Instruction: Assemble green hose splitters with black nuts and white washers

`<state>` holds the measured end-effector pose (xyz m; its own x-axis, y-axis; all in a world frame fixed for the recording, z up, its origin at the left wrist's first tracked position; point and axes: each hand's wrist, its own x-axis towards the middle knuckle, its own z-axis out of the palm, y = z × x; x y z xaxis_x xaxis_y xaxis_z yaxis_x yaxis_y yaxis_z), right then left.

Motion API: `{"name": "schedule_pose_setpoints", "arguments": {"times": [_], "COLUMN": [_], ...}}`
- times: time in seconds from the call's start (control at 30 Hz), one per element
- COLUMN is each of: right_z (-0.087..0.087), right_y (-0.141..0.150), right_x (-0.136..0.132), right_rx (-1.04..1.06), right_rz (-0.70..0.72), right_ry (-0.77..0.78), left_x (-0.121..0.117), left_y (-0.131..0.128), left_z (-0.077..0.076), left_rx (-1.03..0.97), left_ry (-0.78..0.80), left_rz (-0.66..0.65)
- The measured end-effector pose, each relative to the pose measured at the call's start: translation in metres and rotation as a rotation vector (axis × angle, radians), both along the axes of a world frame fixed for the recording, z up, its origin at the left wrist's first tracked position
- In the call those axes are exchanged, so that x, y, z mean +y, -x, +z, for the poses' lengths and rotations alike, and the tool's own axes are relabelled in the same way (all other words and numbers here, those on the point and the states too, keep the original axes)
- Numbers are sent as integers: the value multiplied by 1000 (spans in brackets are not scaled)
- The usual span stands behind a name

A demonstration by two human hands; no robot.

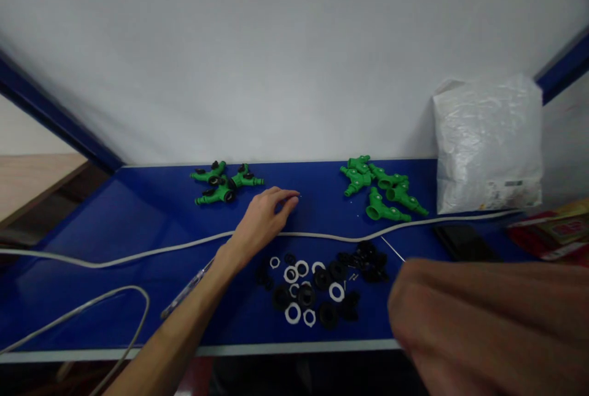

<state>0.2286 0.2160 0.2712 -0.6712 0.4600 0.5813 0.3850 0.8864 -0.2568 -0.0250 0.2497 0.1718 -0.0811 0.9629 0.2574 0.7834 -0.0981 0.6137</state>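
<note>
My left hand [263, 219] reaches forward over the blue table [138, 212], palm down, with its fingertips drawn together by a tiny pale speck; what they pinch is too small to name. It lies between two groups of green plastic fittings, one with black caps [224, 183] at the left and one without [381, 190] at the right. Black and white rings and nuts [317, 285] lie scattered just behind the hand. My right hand [483, 322] fills the lower right as a blurred shape close to the camera, its fingers not visible.
A white cable [151, 252] runs across the table and another loops at the front left [115, 304]. A pen [184, 291] lies under my left forearm. A white plastic bag [488, 144] stands at the back right beside a black flat object [464, 242] and red packaging [552, 230].
</note>
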Motion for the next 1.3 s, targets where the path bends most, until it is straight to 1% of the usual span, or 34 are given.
{"name": "schedule_pose_setpoints", "arguments": {"times": [0.03, 0.07, 0.13, 0.17, 0.23, 0.27, 0.33, 0.37, 0.4, 0.47, 0.57, 0.63, 0.67, 0.73, 0.8, 0.87, 0.9, 0.97, 1.03, 1.07, 1.17, 1.23, 1.3], "right_z": [-7, -18, -49, -67, -103, -118, -138, -143, -145, -141, -124, -111, -105, -97, -92, -89, -89, -88, -91, -93, -103, -112, -119], "right_y": [-2, -5, -15, -22, -35, -41, -49, -51, -52, -49, -35, -16, -4, 22, 45, 56, 56, 44, 22, 10, -19, -27, -28], "right_x": [18, 39, 81, 100, 131, 141, 153, 156, 157, 155, 146, 133, 125, 110, 97, 89, 86, 82, 79, 77, 70, 64, 60], "right_rx": [-40, -57, -146, -214, -382, -433, -475, -481, -472, -402, -172, -22, 39, 119, 142, 137, 128, 87, -1, -59, -178, -235, -281], "right_rz": [-57, -174, -416, -483, -541, -554, -558, -550, -540, -514, -467, -450, -440, -361, -264, -165, -120, -77, -102, -101, -38, -22, -25], "right_ry": [6, -3, -18, -26, -51, -45, -39, -39, -34, 5, 155, 271, 305, 344, 376, 427, 451, 452, 366, 313, 172, 116, 94], "left_x": [-5, -11, -19, -21, -21, -20, -14, -11, -7, 0, 8, 12, 14, 17, 20, 22, 23, 23, 22, 22, 22, 22, 22], "left_y": [-3, -5, -8, -9, -9, -9, -9, -10, -10, -13, -21, -29, -34, -42, -46, -44, -42, -34, -27, -24, -20, -21, -23], "left_z": [0, -1, -3, -5, -9, -10, -11, -10, -9, -6, 1, 5, 7, 7, 4, 0, -3, -8, -10, -11, -11, -11, -11], "left_rx": [-39, -70, -114, -132, -161, -173, -199, -212, -225, -258, -392, -569, -678, -891, -1016, -1059, -1084, -1162, -1220, -1230, -1248, -1283, -1333], "left_ry": [-16, -14, 5, 13, 25, 30, 36, 39, 41, 43, 81, 160, 212, 291, 286, 247, 233, 233, 245, 254, 286, 310, 323], "left_rz": [16, 25, 29, 31, 31, 26, 10, -4, -21, -48, -96, -156, -193, -283, -344, -337, -299, -189, -86, -55, -34, -38, -36]}}
